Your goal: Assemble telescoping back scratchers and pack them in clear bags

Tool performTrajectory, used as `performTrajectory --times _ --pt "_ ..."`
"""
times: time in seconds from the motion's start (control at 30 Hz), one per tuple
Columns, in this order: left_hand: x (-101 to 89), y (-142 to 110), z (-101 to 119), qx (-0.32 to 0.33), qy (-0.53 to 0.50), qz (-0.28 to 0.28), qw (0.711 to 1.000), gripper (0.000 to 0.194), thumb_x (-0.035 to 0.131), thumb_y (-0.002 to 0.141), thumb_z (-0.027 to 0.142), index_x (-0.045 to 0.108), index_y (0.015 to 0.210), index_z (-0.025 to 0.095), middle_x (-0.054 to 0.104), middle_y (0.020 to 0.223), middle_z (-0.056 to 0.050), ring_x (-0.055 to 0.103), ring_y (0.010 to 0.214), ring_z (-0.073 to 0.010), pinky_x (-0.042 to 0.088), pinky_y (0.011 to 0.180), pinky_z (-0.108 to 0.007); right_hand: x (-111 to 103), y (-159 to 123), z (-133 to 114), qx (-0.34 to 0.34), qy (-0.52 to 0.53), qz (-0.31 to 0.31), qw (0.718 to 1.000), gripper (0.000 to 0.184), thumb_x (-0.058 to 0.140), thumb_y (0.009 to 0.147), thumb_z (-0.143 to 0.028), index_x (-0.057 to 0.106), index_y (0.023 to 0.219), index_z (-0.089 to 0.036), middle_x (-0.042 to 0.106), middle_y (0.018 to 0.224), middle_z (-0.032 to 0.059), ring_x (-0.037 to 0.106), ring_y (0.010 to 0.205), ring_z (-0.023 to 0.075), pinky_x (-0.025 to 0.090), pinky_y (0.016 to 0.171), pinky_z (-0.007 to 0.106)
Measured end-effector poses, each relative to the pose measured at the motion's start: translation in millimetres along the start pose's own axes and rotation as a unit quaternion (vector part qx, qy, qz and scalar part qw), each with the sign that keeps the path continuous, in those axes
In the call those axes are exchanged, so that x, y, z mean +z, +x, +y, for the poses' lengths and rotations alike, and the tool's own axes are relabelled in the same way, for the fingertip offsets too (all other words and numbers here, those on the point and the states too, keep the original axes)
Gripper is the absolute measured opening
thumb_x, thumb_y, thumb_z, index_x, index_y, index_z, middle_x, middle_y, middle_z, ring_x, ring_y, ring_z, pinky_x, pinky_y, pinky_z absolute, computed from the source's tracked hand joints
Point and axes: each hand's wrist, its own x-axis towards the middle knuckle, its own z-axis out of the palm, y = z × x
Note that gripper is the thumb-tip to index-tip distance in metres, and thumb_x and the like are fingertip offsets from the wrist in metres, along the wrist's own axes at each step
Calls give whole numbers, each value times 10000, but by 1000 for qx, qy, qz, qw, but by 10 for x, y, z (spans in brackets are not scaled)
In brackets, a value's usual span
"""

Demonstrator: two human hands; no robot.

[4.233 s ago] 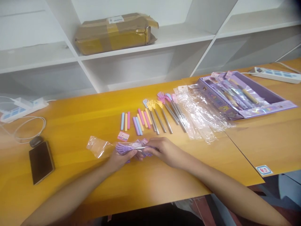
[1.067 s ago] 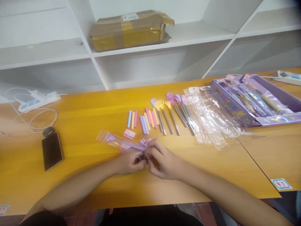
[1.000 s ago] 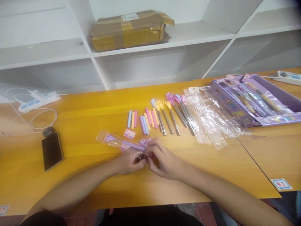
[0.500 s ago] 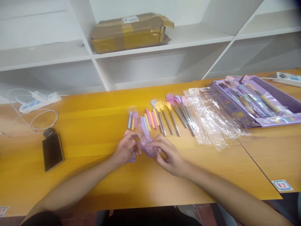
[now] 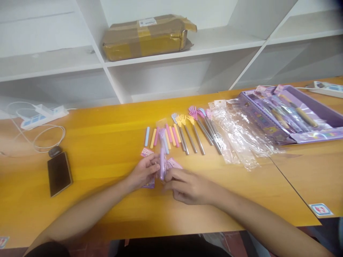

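Observation:
A purple back scratcher (image 5: 162, 162) in a clear plastic bag stands between my two hands, its hand-shaped head pointing away from me. My left hand (image 5: 144, 170) is closed on its side, thumb and fingers gripping the bagged handle. Curled around the near end of the bag are the fingers of my right hand (image 5: 184, 185), slightly blurred. Printed header cards lie under my hands, a pink and purple card (image 5: 148, 183) by the left one and a pink card (image 5: 174, 163) by the right one. Just beyond lie blue, yellow and pink handle tubes (image 5: 153, 138).
Metal-rod back scratchers (image 5: 198, 139) with coloured heads lie right of the tubes. Clear plastic bags (image 5: 238, 132) are heaped beside a purple display box (image 5: 318, 137) of packaged items. A phone (image 5: 59, 175) and a power strip (image 5: 44, 117) sit at left. Shelves with a taped carton (image 5: 146, 41) rise behind.
The purple bagged back scratcher has swung upright between my hands. My right hand has moved left and slightly nearer to me, onto its near end.

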Motion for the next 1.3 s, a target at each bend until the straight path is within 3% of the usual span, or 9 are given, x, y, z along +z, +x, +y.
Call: performTrajectory --times 0.2,0.33,0.53,0.63,0.73,0.9,0.97,1.13,1.3 --pt "-51 1 -35 18 4 59 998 469 932 778 371 621 1068 172 620 799 32 537 574 -56 404 519 -166 -33 -2 23 0 44 -15 999 368 599 861 -151 611 1229 -168 630 1069 109 638 979 202 598 835 318" --pt "-69 -7 -32 12 14 62 998 475 916 793 384 608 1089 178 640 819 19 598 624 -91 462 548 -188 -59 -34 83 -11 -66 6 998 501 587 861 -123 573 1361 -154 637 1028 87 608 916 202 572 813 345" --pt "-63 -19 -56 33 72 54 995 445 894 836 363 643 1155 180 694 952 -22 665 795 -133 532 705 -226 -107 -50 100 -2 -137 18 990 56 704 1003 -267 700 1040 -224 607 897 21 531 774 153 446 689 290" --pt "-42 -23 -63 42 104 28 993 484 869 866 372 635 1247 186 728 1082 -69 703 972 -191 545 822 -264 -83 -41 97 -7 -108 50 993 64 711 1005 -247 690 1048 -205 662 971 47 595 857 165 483 756 309" --pt "-24 -36 -63 40 124 12 991 509 868 869 373 616 1269 184 732 1165 -93 700 1061 -216 545 919 -305 -21 -35 111 48 -45 80 995 73 701 1002 -204 660 1062 -202 674 1009 68 630 909 172 514 780 311" --pt "-76 -75 -98 15 150 13 989 461 807 919 435 588 1229 174 690 891 -11 623 694 -119 508 687 -253 54 -30 137 157 57 88 982 84 656 988 -155 599 970 -213 617 954 52 595 845 165 509 722 299" --pt "-115 -84 -120 9 155 16 988 460 784 937 451 579 1241 173 674 868 -2 611 673 -116 499 662 -253 59 -25 139 179 71 93 977 113 646 975 -143 571 931 -216 593 936 40 583 825 161 500 712 298" --pt "-146 -87 -145 28 142 -4 989 444 829 900 442 609 1169 165 716 1018 -63 695 901 -179 546 817 -304 55 -24 137 191 76 102 973 152 651 950 -133 538 897 -220 551 897 18 554 790 153 465 688 289" --pt "-135 -96 -195 16 113 -41 993 630 957 757 245 575 1256 197 710 1238 -113 698 1154 -271 557 990 -409 66 -22 124 194 93 109 970 189 653 934 -123 506 867 -221 531 883 12 526 760 143 430 654 272"
